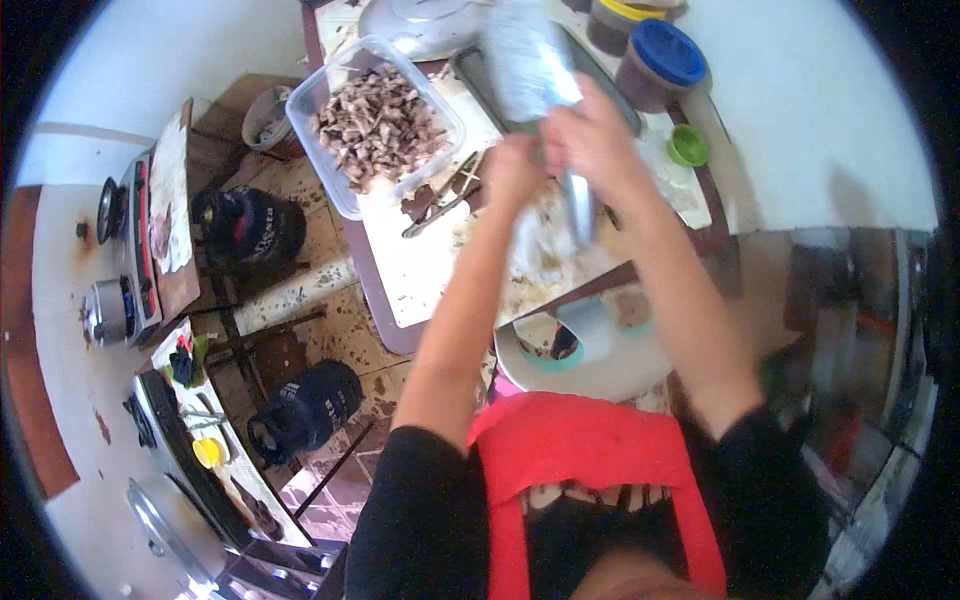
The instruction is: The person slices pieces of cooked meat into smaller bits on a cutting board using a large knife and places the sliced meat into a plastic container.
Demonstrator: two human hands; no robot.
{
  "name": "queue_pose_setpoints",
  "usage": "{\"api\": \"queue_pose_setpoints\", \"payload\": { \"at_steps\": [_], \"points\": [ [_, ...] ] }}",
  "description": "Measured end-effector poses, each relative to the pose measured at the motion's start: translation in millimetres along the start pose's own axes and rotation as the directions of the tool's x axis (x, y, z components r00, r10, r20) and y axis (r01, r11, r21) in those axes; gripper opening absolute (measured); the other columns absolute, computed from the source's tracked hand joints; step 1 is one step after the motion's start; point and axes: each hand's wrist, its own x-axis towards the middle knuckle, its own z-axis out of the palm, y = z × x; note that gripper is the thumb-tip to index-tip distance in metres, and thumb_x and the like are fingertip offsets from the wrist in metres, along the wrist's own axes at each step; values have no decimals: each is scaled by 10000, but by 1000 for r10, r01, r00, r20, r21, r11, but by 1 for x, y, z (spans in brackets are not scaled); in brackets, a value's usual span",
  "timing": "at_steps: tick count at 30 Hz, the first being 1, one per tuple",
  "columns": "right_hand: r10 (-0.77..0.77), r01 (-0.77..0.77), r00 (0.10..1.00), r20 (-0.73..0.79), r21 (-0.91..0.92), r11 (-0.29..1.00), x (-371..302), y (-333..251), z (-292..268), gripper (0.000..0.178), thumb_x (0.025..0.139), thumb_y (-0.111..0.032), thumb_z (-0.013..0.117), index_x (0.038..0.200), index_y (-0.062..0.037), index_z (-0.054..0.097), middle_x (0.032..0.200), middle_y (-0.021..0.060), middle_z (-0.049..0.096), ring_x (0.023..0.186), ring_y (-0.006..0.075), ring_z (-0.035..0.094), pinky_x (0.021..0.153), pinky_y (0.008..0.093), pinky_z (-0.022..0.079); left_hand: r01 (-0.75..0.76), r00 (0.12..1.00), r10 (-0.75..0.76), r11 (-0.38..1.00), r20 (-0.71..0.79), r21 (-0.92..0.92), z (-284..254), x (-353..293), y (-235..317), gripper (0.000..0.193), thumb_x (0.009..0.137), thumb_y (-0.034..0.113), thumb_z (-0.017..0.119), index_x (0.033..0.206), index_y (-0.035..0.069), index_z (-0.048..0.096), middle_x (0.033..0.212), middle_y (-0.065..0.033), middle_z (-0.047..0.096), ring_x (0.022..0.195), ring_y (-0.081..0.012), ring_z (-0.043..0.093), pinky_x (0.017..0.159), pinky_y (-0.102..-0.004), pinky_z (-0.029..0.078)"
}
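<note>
Both my hands are raised over the table, closed around a long, shiny, silvery-white thing [525, 65], blurred by motion; I cannot tell its kind. My left hand [515, 172] is fisted near its lower end. Just to the right, my right hand [592, 140] grips beside it. Below the hands, a narrow silvery strip [580, 210] slants down, also blurred; whether it belongs to the same thing is unclear. Behind them lies a dark rectangular tray [622, 100], partly hidden. To the left, a clear plastic tub [298, 108] holds many small brownish chopped pieces [380, 128].
Dark metal utensils [440, 212] lie beside the tub on the stained white table covering [410, 290]. A large metal lid [420, 25], a blue-lidded jar [665, 65], a yellow-rimmed jar [615, 22] and a green cup [687, 146] stand farther back. Gas cylinders [310, 410] and stoves [145, 230] are left.
</note>
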Motion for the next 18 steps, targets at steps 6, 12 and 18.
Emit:
{"api": "queue_pose_setpoints", "payload": {
  "at_steps": [6, 12, 18],
  "points": [
    [168, -168, 983, -76, 3, 986, -64, 35, -106, 296, 839, -83, 473, 1118, -7, 410, 590, 23, 458, 422, 103, 447, 385, 253, 403, -116, 923, -3, 952, 385, 285, 76, -17, 62, 340, 699, 140, 608, 1033, 107, 558, 1057, -160, 470, 1039, -341, 438, 822, -432, 430],
    [353, -357, 933, -72, -49, 933, -103, 92, -129, 290, 838, -53, 447, 1125, -36, 407, 589, 27, 459, 401, 99, 441, 350, 251, 398, -4, 983, -29, 984, 183, 180, 48, -64, 34, 258, 670, 77, 608, 924, 92, 567, 937, -193, 508, 876, -353, 517, 742, -428, 442],
    [258, -219, 966, -13, -571, 791, -119, 162, -115, 334, 815, -102, 461, 1124, 13, 406, 796, 320, 559, 782, 474, 540, 711, 504, 440, -29, 1000, 29, 977, 2, 212, 22, -130, 24, 232, 620, 5, 568, 844, 63, 551, 776, -142, 474, 795, -347, 509, 656, -428, 422]
  ]
}}
